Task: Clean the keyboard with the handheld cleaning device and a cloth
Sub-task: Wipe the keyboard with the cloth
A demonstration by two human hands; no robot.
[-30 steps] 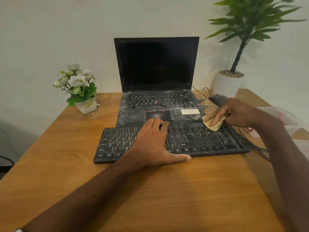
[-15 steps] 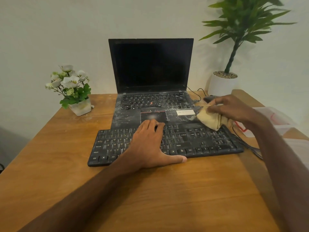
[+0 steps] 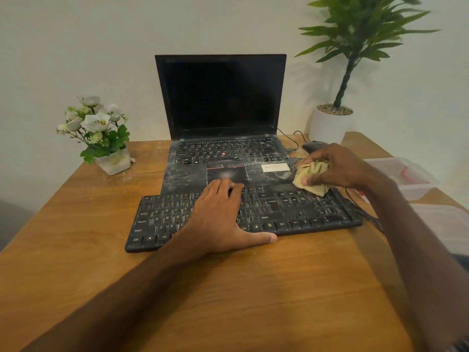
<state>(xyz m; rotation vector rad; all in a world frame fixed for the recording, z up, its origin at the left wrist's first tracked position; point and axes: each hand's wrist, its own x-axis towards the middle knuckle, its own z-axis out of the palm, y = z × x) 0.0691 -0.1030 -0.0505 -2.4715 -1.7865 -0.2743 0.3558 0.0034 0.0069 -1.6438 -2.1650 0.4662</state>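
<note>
A dusty black external keyboard (image 3: 299, 212) lies on the wooden table in front of an open, dusty black laptop (image 3: 220, 158). My left hand (image 3: 218, 219) rests flat on the keyboard's middle, fingers straight, thumb on the table at its front edge. My right hand (image 3: 335, 168) grips a crumpled yellowish cloth (image 3: 311, 177) just above the keyboard's far right corner, beside the laptop's palm rest. No handheld cleaning device is in view.
A small pot of white flowers (image 3: 101, 133) stands at the back left. A tall green plant in a white pot (image 3: 332, 123) stands at the back right, a black mouse (image 3: 313, 146) and cables near it. Clear plastic containers (image 3: 411, 179) sit at the right edge.
My right hand lifted the cloth off the keyboard's right side and bunched it up near the laptop's corner. My left hand stayed put on the keys.
</note>
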